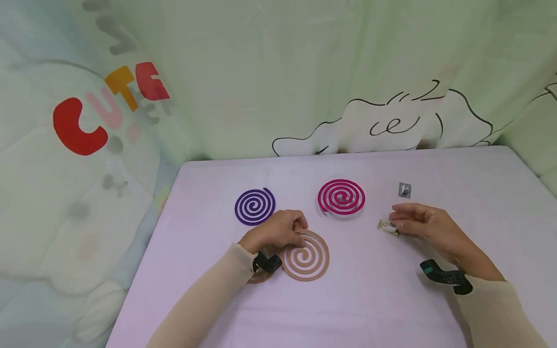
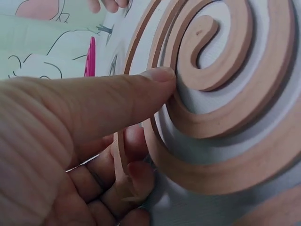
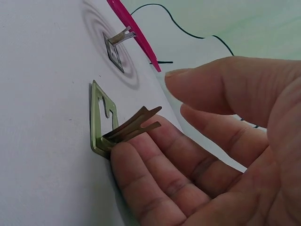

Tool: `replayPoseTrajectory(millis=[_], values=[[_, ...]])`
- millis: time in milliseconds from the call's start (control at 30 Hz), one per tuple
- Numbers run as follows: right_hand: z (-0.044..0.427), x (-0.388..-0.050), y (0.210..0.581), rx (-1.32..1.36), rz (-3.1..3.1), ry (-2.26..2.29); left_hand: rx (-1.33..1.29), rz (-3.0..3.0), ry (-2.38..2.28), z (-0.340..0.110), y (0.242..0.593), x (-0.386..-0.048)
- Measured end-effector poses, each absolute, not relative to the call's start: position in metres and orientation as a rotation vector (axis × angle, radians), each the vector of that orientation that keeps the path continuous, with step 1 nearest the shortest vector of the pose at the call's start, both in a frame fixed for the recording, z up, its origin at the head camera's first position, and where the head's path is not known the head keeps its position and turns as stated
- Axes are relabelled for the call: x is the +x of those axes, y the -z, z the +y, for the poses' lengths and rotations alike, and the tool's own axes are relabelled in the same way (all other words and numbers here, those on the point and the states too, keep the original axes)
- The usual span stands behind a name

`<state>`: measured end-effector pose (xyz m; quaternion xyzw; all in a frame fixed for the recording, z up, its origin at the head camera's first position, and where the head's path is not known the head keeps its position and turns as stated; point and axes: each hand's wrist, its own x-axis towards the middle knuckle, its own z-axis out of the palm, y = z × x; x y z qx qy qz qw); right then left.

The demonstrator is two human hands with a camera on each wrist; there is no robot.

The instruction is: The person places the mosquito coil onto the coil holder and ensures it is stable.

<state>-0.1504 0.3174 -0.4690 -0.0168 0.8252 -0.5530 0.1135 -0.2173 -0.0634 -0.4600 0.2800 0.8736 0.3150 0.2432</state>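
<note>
The left hand [image 1: 280, 229] pinches the outer turn of a tan coil [image 2: 202, 77], thumb on its upper face and fingers curled behind the edge. This coil is on the near part of the table [image 1: 348, 309], left of centre; whether its far side bears on the surface cannot be told. The right hand [image 1: 422, 224] is relaxed, with thumb spread well apart from the fingers; the fingertips touch a gold-green metal stand [image 3: 134, 128] on the table. The forked tab of this stand is bent up and carries no coil.

A second tan coil [image 1: 260, 279] lies under the left wrist, partly hidden. Beyond the left hand, at far left, is a purple coil [image 1: 254, 206]; no stand is visible beneath it.

At far centre, a pink coil [image 1: 342, 196] sits raised on the tab of its own stand [image 3: 121, 37]. At far right, a silver stand [image 1: 404, 190] rests without a coil; its tab position is unclear.

Progress, as judged from this layout: one coil is mounted; the purple coil and both tan coils appear unmounted.
</note>
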Motion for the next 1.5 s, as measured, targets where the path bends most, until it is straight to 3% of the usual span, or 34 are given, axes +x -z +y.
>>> replayPoseTrajectory(millis=[267,900,1500], values=[[0.319,-0.15,0.474,-0.15,2.359,1.704,0.831,2.377,-0.83,-0.066,0.459,-0.221],[0.319,-0.149,0.474,0.005,2.394,1.62,0.599,2.035,-1.218,-0.078,0.464,-0.229],[0.314,-0.149,0.476,-0.005,2.463,1.379,0.559,1.837,-1.207,-0.078,0.464,-0.23]])
